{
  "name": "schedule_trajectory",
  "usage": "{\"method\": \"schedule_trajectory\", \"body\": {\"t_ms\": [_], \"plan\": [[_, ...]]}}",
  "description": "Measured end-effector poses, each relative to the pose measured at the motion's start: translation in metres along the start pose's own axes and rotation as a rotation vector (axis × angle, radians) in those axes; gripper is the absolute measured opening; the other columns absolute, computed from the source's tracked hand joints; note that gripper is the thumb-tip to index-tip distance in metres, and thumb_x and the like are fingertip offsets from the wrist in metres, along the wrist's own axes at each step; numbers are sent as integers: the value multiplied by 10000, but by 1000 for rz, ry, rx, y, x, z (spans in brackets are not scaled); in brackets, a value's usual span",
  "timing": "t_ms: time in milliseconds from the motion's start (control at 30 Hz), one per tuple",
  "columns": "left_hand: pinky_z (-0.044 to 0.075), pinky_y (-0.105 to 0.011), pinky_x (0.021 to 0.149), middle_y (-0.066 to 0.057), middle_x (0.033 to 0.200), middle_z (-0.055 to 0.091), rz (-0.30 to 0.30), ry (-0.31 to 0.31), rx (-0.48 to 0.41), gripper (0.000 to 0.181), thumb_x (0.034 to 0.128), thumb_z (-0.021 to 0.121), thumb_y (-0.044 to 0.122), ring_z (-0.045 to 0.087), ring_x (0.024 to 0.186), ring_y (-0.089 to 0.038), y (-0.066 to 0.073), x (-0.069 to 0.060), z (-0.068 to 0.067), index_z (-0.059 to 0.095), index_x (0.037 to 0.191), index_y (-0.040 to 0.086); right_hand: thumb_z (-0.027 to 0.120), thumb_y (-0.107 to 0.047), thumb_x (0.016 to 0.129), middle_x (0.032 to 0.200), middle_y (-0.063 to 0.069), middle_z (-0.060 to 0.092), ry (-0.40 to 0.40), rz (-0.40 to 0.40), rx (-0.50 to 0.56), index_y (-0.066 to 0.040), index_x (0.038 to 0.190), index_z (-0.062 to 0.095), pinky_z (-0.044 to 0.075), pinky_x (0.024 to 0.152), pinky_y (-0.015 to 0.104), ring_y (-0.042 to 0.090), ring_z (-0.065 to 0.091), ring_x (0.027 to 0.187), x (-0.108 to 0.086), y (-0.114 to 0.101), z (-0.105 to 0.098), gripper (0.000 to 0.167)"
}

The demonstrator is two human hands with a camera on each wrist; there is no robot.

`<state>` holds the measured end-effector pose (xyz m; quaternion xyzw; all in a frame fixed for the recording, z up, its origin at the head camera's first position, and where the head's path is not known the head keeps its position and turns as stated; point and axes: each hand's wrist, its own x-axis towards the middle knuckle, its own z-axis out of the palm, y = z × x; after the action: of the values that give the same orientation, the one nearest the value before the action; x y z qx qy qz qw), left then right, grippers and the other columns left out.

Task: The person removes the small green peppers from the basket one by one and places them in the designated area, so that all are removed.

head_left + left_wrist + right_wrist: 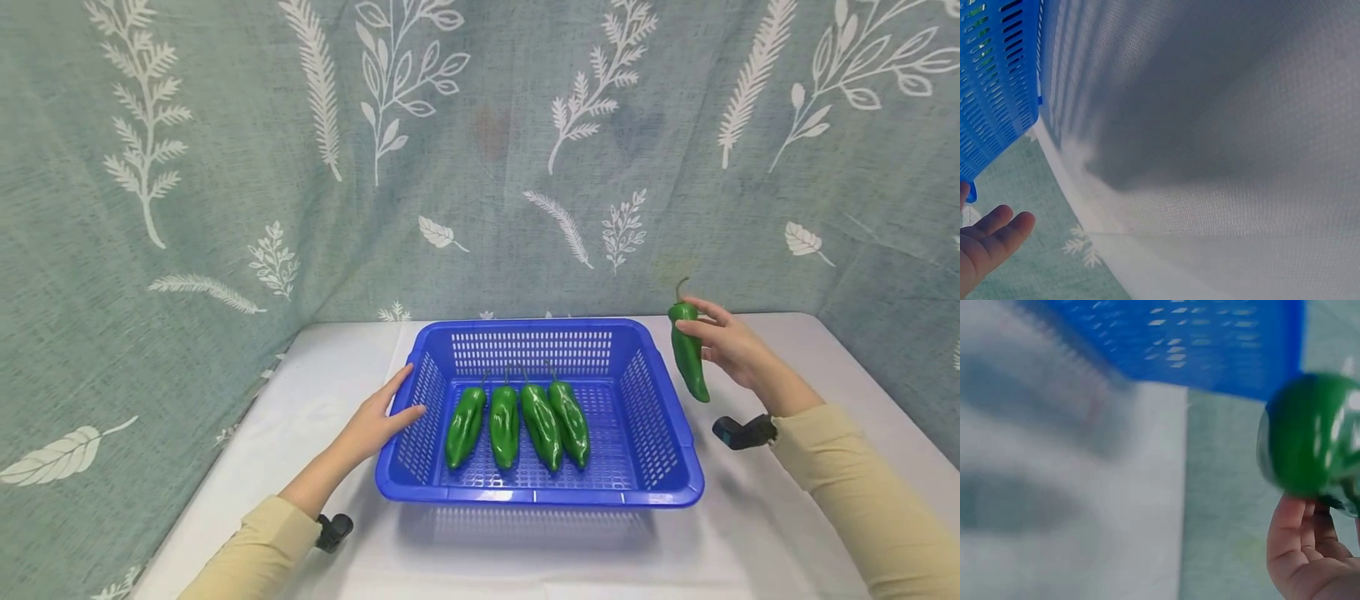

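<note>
A blue plastic basket [536, 497] with slotted walls holds several glossy green peppers [504, 427], lying side by side with their stems toward the far wall. At its left rim is my left hand [381, 421], thumb over the edge and the other fingers extended along the outside. In the left wrist view, the fingers of the left hand [991, 244] look straight, below the basket's rim. Beyond the right rim, my right hand [735, 343] pinches another green pepper [687, 352] in the air, stem up. That pepper [1313, 434] appears large in the right wrist view.
A white cloth covers the table [322, 367] beneath the basket. Behind it and along the sides hangs a grey-green curtain [480, 167] with white leaf prints. Black devices are strapped to both wrists, with the right one [742, 432] close to the basket's right rim.
</note>
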<state>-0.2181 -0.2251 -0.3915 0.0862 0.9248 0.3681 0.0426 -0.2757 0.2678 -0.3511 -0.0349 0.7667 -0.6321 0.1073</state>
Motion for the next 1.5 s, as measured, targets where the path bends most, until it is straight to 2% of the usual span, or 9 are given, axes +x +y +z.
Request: {"method": "schedule_trajectory", "body": {"t_ms": [100,233,333,400,467,633,1000,1167,1500], "plan": [[264,-597,1024,-215,1472,249,-2,0,-8,720,888,552,359,267,1316,-430,0,0,0,185,1471,148,531,-305,921,1119,-34,432,11,30,-13,-91,1479,51,451,784,190,-59,539,862,4,14,-5,767],[273,-590,1023,-222,1465,260,4,2,-8,717,889,553,350,286,1306,-432,-1,1,0,186,1471,147,525,-337,920,1311,137,384,25,75,-26,-102,1478,21,428,838,221,-25,516,914,10,33,-8,788],[283,-584,1021,-232,1456,272,9,4,-4,715,889,554,342,305,1295,-435,-1,0,0,189,1469,140,516,-343,923,1460,242,201,25,126,-38,-109,1476,6,400,957,336,213,487,1141,12,46,-9,788],[283,-581,1022,-235,1454,275,8,4,-3,715,890,554,343,307,1294,-435,-1,0,0,189,1469,139,511,-357,920,1490,262,104,37,166,-52,-112,1474,-2,349,1022,409,361,348,1274,12,53,-10,793],[284,-579,1023,-234,1454,276,6,3,-5,713,891,553,346,309,1293,-434,-1,0,0,189,1469,141,509,-364,919,1492,277,60,48,196,-62,-113,1471,-6,365,1009,403,417,226,1326,12,58,-10,796],[297,-573,1018,-234,1452,281,7,5,-9,710,891,552,345,328,1283,-434,-1,0,1,189,1470,148,522,-403,902,1472,305,105,92,243,-127,-116,1471,29,412,890,320,389,328,1259,14,69,-13,806],[321,-565,1006,-234,1446,293,0,11,-17,708,890,552,341,358,1264,-435,-1,-1,2,191,1470,156,511,-416,903,1459,330,77,82,263,-189,-68,1463,20,277,1050,519,446,224,1304,20,84,-13,821],[330,-563,1001,-242,1442,296,1,9,-22,711,890,552,342,369,1256,-437,0,-1,2,188,1471,151,490,-460,901,1450,346,76,80,297,-235,-38,1458,5,249,1062,534,468,214,1305,21,85,-15,850],[330,-564,1001,-239,1442,297,-2,13,-23,709,889,552,336,364,1261,-434,-1,-1,2,191,1470,150,463,-453,918,1428,366,126,49,283,-251,-40,1455,-29,290,1047,518,480,246,1290,16,83,-18,837]]}}
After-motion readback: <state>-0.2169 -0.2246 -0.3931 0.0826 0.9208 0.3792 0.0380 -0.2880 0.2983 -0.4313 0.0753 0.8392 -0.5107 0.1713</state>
